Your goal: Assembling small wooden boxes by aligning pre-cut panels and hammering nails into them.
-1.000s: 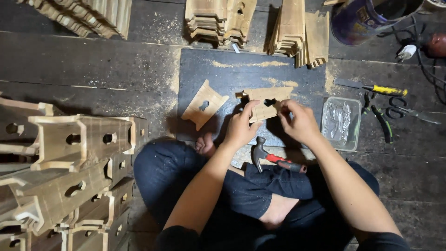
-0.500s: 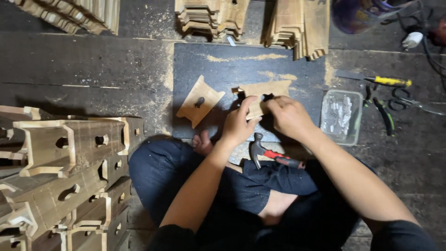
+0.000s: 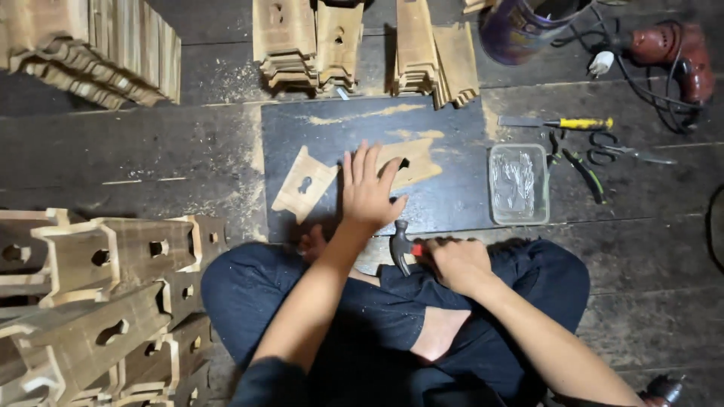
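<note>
Head view showed left hand (image 3: 367,190) spread flat on the cut wooden panel (image 3: 411,162), which stretched toward 2 o'clock; right hand (image 3: 455,263), at 5 o'clock, gripped the hammer (image 3: 400,249).

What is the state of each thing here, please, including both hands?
left hand: open, fingers spread, pressing flat on wooden piece
wooden piece: lying flat on dark board
second wooden piece: lying flat, untouched
right hand: closed around hammer handle
hammer: held low, head beside lap
clear plastic box: open, no lid
</note>
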